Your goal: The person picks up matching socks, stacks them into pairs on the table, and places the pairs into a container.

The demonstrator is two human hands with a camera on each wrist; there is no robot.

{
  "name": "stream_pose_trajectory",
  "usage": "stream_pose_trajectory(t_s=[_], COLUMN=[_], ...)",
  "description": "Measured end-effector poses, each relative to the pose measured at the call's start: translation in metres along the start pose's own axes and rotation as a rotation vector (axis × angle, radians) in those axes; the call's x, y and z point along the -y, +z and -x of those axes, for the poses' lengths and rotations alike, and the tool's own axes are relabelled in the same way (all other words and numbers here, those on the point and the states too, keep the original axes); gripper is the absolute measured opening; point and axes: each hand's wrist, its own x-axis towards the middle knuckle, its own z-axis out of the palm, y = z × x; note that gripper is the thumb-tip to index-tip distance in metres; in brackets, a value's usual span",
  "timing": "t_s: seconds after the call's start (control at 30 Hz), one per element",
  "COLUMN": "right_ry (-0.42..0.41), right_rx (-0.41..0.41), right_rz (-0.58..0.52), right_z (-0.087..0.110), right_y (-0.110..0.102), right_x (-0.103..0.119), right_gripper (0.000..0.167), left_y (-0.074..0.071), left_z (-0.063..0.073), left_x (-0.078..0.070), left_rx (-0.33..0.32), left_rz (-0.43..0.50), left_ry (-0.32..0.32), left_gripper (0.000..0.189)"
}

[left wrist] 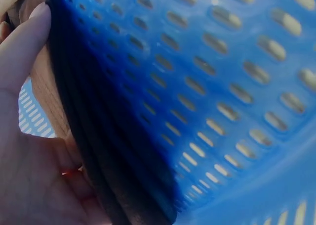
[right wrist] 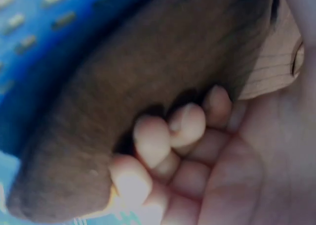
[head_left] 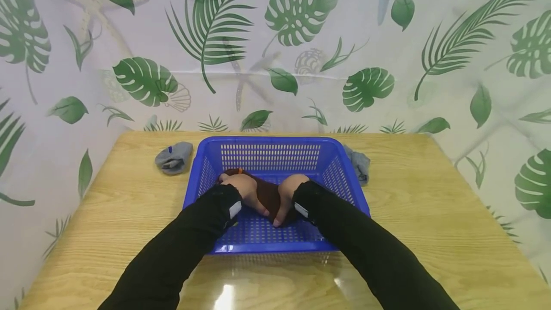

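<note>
A brown sock (head_left: 268,196), its fabric folded in layers, lies across my two hands inside the blue plastic basket (head_left: 269,248). My left hand (head_left: 246,189) grips its left part, and in the left wrist view the thumb presses on the brown fabric (left wrist: 98,121) with fingers behind it. My right hand (head_left: 289,191) holds the other part. Curled fingertips dig into the sock's edge (right wrist: 123,81) in the right wrist view, near its rounded end. A small orange patch shows by the left hand. The wrists and sleeves hide some of the sock.
Left of the basket, a grey bundled sock (head_left: 174,158) rests on the wooden table (head_left: 430,214). Another grey cloth piece (head_left: 360,165) lies against the basket's right side, partly covered by it. Behind the table hangs a leaf-patterned sheet (head_left: 318,80).
</note>
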Motion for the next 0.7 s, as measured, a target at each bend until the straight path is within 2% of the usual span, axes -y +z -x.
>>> stream_pose_trajectory(t_s=[0.13,0.3,0.4,0.5,0.57,0.63,0.7], right_ry=[0.007,0.047,0.095,0.185,0.226,0.249,0.237], right_rx=[0.025,0.040,0.048,0.046,0.030,0.016,0.018], right_rz=[0.027,0.024,-0.058,-0.212,-0.288,-0.334,-0.331], right_z=[-0.006,-0.014,-0.020,-0.025,-0.028,-0.030,-0.033], right_y=[-0.008,-0.013,-0.018,-0.024,-0.027,-0.029,-0.031], right_x=[-0.001,-0.006,-0.011,-0.012,-0.010,-0.007,-0.006], right_gripper=[0.059,0.057,0.054,0.049,0.048,0.045,0.043], left_y=[-0.007,-0.015,-0.023,-0.031,-0.034,-0.036,-0.037], left_z=[-0.001,-0.008,-0.013,-0.019,-0.020,-0.020,-0.020], left_x=[-0.001,-0.003,-0.004,-0.004,-0.004,-0.005,-0.006], left_rx=[0.004,0.025,0.019,-0.021,-0.041,-0.050,-0.050], left_rz=[0.024,0.055,0.135,0.179,0.169,0.119,0.115], left_ry=[-0.008,-0.055,-0.112,-0.132,-0.124,-0.098,-0.085], left_gripper=[0.065,0.072,0.080,0.079,0.073,0.060,0.054])
